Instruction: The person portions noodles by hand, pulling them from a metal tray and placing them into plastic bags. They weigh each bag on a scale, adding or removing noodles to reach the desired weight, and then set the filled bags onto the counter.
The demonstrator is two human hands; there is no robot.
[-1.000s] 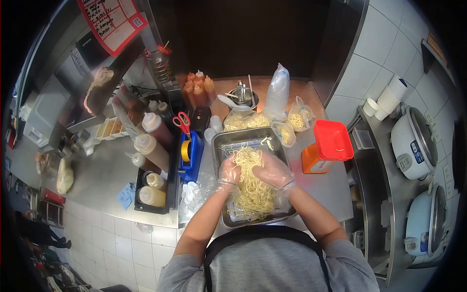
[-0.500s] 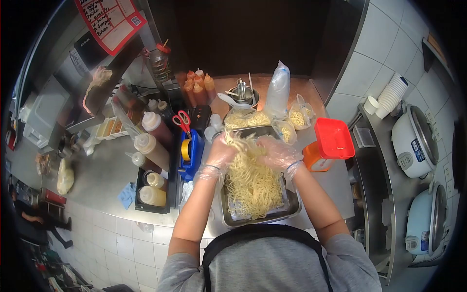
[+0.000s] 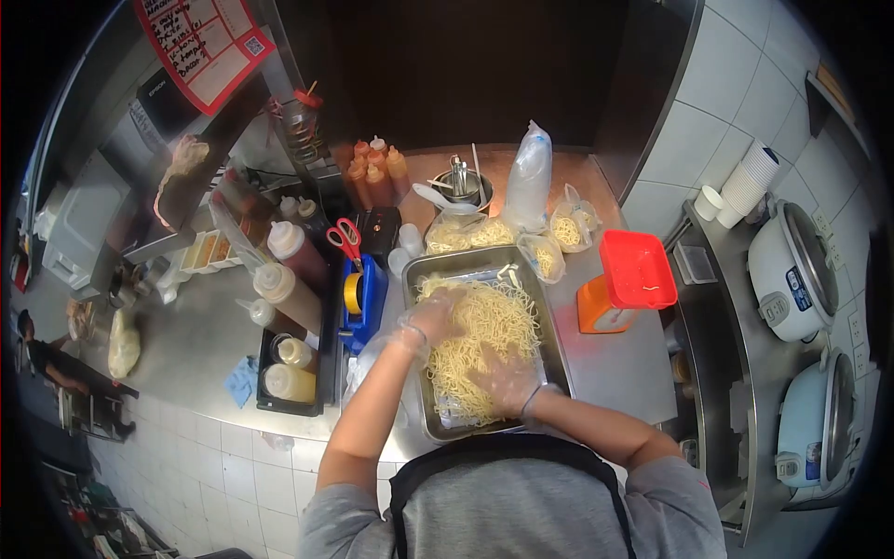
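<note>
A metal tray lies in front of me with a loose heap of pale noodles in it. My left hand, in a clear plastic glove, rests on the left side of the heap; its fingers are partly among the noodles. Lower and to the right, my right hand, gloved too, lies on the noodles with its fingers spread. Behind the tray are bags of portioned noodles. Smaller bags of noodles sit at its back right corner.
Left of the tray stand a blue tape dispenser, red scissors and a black caddy of sauce bottles. An orange container with a red lid stands on the right. Rice cookers line the far right. A person is at far left.
Both hands have come down from the tray's back edge onto the noodles, my right hand farther toward me. The lifted noodles now lie in the tray. The person at far left has shifted.
</note>
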